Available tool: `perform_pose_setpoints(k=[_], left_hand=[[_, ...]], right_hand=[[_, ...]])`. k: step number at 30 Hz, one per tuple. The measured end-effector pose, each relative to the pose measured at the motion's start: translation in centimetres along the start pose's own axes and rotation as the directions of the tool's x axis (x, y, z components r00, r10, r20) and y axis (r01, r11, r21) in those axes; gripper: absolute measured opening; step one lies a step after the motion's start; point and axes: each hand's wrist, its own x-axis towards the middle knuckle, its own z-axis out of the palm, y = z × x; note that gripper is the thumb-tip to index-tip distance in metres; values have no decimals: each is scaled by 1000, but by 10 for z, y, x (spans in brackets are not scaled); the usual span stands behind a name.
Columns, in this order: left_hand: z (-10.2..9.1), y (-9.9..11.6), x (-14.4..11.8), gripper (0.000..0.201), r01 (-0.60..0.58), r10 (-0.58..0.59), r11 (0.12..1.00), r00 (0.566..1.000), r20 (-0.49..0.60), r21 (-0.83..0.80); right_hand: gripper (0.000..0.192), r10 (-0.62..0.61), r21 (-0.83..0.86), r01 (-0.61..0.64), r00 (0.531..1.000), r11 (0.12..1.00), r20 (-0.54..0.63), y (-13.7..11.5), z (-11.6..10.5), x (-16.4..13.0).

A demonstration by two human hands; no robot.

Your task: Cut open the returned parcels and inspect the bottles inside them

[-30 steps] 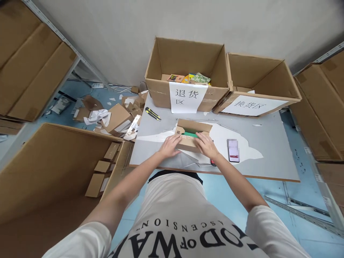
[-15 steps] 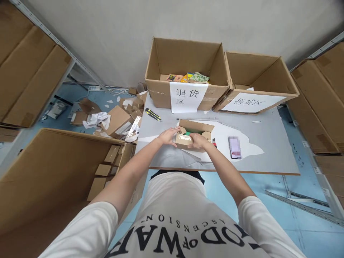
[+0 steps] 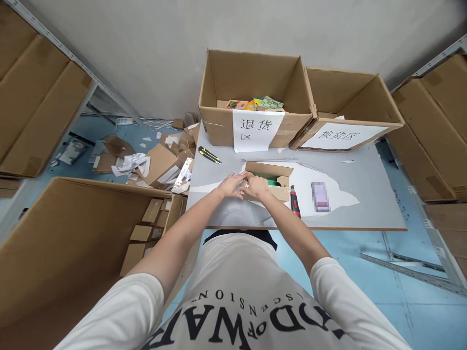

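Now, parcel: small open cardboard box (image 3: pixel 272 181) at frame centre on the grey table (image 3: pixel 365 204).
Left hand (image 3: pixel 230 185): fingers curled at its left end.
Right hand (image 3: pixel 256 186): touching the left, pinching the box's near-left corner.
Beside: red utility knife (image 3: pixel 295 205), right.

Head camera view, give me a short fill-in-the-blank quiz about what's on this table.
1. Both hands, left hand and right hand, meet at the left end of a small open ____ box.
2. The red-handled box cutter lies between that box and the ____.
3. The yellow-and-black box cutter lies in front of the large carton that bears a ____ paper sign.

Missing words: cardboard; phone; white
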Motion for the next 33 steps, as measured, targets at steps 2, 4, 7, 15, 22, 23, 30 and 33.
perform_pose_setpoints(k=[2,4,7,15,22,23,30,33], left_hand=[[0,1,0,109,4,-4,1000,1000,7,6],[0,2,0,109,9,-9,1000,1000,7,13],[2,3,-1,108,25,-25,999,1000,4,24],[4,9,-6,98,53,-54,995,998,13,80],[-5,12,-8,93,111,-114,987,993,22,113],[-8,11,-7,93,121,-123,986,992,18,111],[-16,12,0,99,74,-76,991,997,18,112],[-9,15,-5,99,78,-80,992,997,10,100]], right_hand=[[59,12,-3,-12,999,1000,-39,-4,3,-1],[54,18,25,-17,999,1000,-42,-6,5,0],[49,34,76,-34,999,997,-3,-8,6,5],[33,-68,93,80,990,992,-127,-3,23,-4],[27,-225,30,249,913,968,-341,2,39,-11],[27,-266,7,289,891,957,-369,2,37,-13],[24,-318,-187,265,868,946,-381,22,36,-52],[40,-333,-239,253,850,938,-409,29,55,-82]])
